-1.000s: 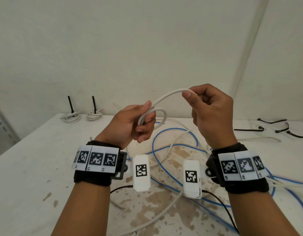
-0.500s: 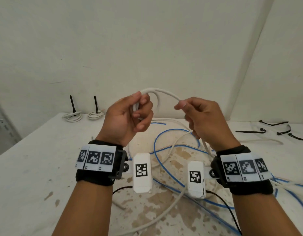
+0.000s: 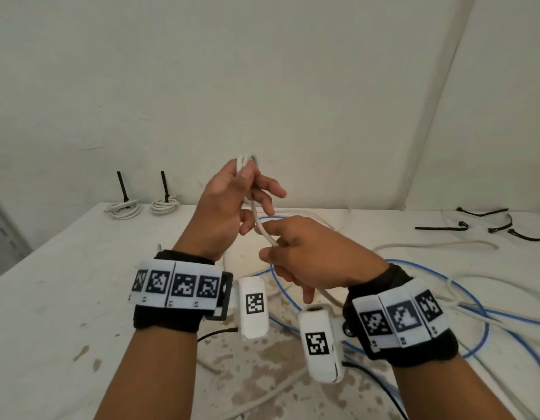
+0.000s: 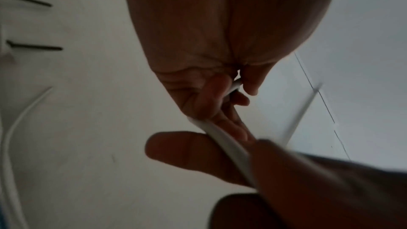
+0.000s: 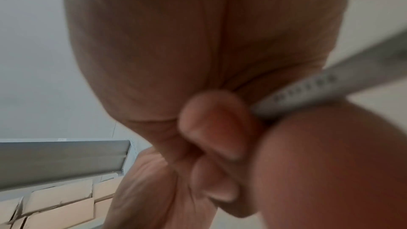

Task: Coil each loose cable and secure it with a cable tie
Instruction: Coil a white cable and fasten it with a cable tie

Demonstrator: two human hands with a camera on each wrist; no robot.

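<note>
Raised above the table, my left hand (image 3: 247,192) pinches small loops of a white cable (image 3: 262,228) between thumb and fingers; the loop tops stick out above the thumb. Just below and to the right, my right hand (image 3: 296,247) grips the same cable, which runs out under the palm toward the table. The left wrist view shows the cable (image 4: 226,142) crossing my fingers (image 4: 211,97). In the right wrist view the cable (image 5: 319,90) is clamped by curled fingers (image 5: 215,124). Several black cable ties (image 3: 441,227) lie at the far right of the table.
Two tied white coils (image 3: 123,209) (image 3: 164,205) with upright black tie tails sit at the back left by the wall. Loose blue cable (image 3: 463,292) and white cable (image 3: 429,245) sprawl over the stained white table (image 3: 65,268) at centre and right.
My left hand rose with the loops and turned upright. My right hand dropped lower and slid down the cable, close under the left hand.
</note>
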